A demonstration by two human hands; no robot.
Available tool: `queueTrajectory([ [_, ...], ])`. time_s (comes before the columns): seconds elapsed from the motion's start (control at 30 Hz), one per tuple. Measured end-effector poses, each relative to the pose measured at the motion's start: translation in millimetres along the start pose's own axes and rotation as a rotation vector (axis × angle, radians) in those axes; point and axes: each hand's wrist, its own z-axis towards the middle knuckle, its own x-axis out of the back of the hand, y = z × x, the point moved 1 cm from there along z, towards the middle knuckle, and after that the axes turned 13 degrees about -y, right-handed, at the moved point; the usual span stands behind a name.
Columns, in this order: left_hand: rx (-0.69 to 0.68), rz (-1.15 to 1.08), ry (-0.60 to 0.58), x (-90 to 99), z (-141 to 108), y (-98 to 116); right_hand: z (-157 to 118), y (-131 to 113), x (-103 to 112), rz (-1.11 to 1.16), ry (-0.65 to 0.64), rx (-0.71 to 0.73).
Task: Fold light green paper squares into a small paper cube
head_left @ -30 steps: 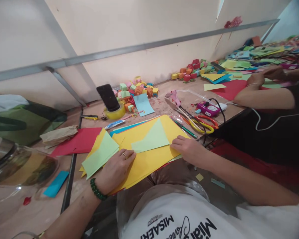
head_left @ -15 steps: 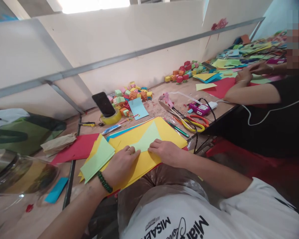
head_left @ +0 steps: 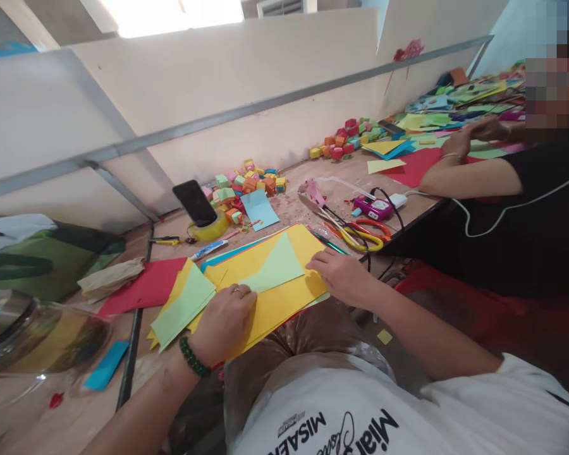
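A folded light green paper with a slanted upper edge lies on a stack of large yellow sheets before me. My left hand, with a ring and a green bead bracelet, rests on the green paper's left end and the yellow sheet, its fingers laid down. To the right of the green paper is my right hand. Its fingertips touch the yellow sheet just beyond the green edge, fingers stretched out and holding nothing. Beside my left hand lies a small pile of cut light green paper.
Small coloured paper boxes are heaped by the wall. A phone leans on a tape roll. Scissors lie on the right. A glass jug stands left. A co-worker's hands are at the far right.
My right hand has moved right, off the green paper's middle to beyond its right edge. The green paper now lies more exposed. My left hand has shifted slightly left.
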Motion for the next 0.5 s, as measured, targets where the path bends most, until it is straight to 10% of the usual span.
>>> queueTrajectory([
  [0.3,-0.048,-0.011,-0.185,14.0,37.5,7.1,20.4,9.5,-13.6,0.199,-0.014,0.012],
  [0.5,0.104,-0.536,0.082,19.7,31.0,-6.2,17.0,19.2,-3.5,0.331,0.264,0.041],
])
